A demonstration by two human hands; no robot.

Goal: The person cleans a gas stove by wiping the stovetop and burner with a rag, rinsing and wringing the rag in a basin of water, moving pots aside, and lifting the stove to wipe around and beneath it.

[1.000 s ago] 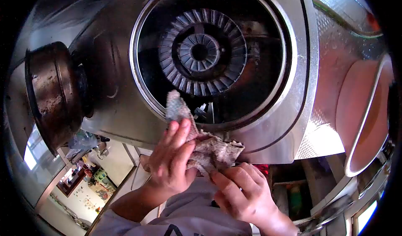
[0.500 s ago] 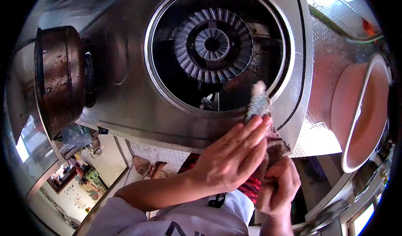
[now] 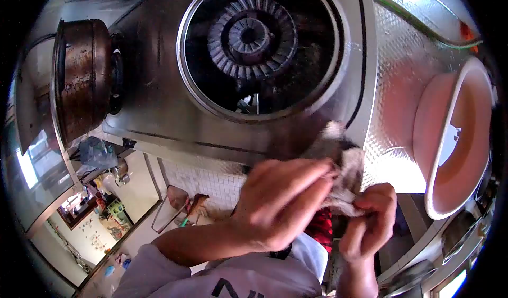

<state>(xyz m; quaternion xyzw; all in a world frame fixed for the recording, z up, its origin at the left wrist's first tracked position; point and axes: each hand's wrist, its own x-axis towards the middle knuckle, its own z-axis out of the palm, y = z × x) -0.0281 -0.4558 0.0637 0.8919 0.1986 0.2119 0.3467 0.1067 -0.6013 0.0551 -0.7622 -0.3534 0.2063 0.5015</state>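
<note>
A crumpled, stained grey-brown rag (image 3: 350,173) hangs between my two hands, just off the front right corner of the gas stove (image 3: 159,110). My left hand (image 3: 286,200) is closed, its fingertips pinching the rag's left side. On the other side, my right hand (image 3: 371,218) grips the lower right edge with bent fingers. Beyond the hands, a ring-shaped burner (image 3: 253,38) sits inside the stove's round metal-rimmed opening (image 3: 211,105). Part of the rag is hidden behind my left fingers.
A scorched brown pot (image 3: 84,81) stands at the stove's left. On the right, a pink basin (image 3: 431,123) rests on a foil-like textured surface (image 3: 394,81). A green hose (image 3: 418,28) runs behind it. Tools and a dustpan-like object (image 3: 177,198) lie on the floor.
Both hands have drawn the rag back from the burner opening's rim toward my body. My left fingers, flat along the rag before, now pinch it. The view has shifted slightly.
</note>
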